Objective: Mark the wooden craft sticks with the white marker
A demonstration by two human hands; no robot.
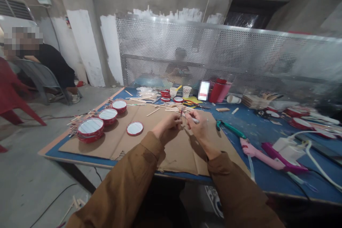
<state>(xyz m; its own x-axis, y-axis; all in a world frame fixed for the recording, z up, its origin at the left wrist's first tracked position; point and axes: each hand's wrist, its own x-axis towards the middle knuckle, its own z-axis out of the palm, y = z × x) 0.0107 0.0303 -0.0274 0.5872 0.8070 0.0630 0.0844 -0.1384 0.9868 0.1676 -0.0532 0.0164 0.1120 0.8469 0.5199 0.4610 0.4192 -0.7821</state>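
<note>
One small, dark stick [181, 112] stands roughly upright in the pinched fingertips of the left hand [169, 124], over the cardboard sheet [113, 144], just left of the right hand [200, 131], its fingers curled closed on a white pen-like tool [196, 121].

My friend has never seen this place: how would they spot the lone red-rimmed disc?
On the blue table lies brown cardboard. Left of the left hand, a pale-faced, red-rimmed disc lies flat, apart from the cluster farther left.

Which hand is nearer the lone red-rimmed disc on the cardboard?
Left. The left hand is right of the disc; the right hand is farther right.
</note>
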